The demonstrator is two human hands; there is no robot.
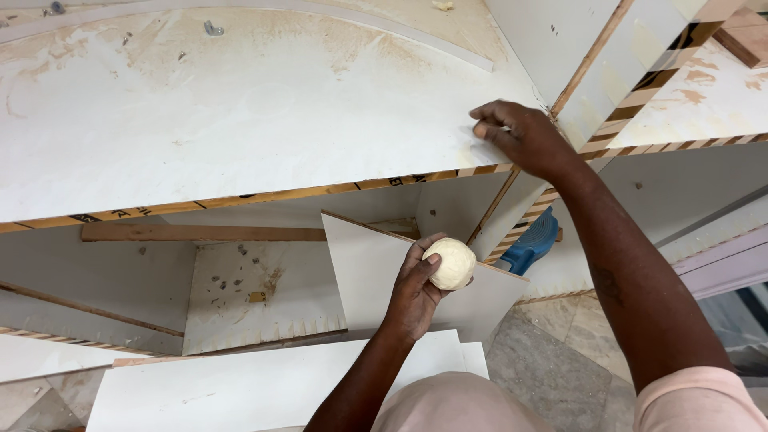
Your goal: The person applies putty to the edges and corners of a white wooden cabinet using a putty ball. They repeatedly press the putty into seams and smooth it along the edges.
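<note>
Putty ball (450,263): I see left hand (418,290) fingers wrapped round it, below right hand (520,136), fingers bent, fingertips pressing white panel (240,120) edge up-right.

blue object (531,242) mostly hidden behind white panel (384,264).

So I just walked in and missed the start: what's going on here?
A person is working over a white laminated cabinet with raw plywood edges. The left hand holds a pale round lump, maybe putty or a wad of cloth, in front of a loose white panel. The right hand presses its fingertips on the cabinet top near a joint. A blue object lies below.
</note>
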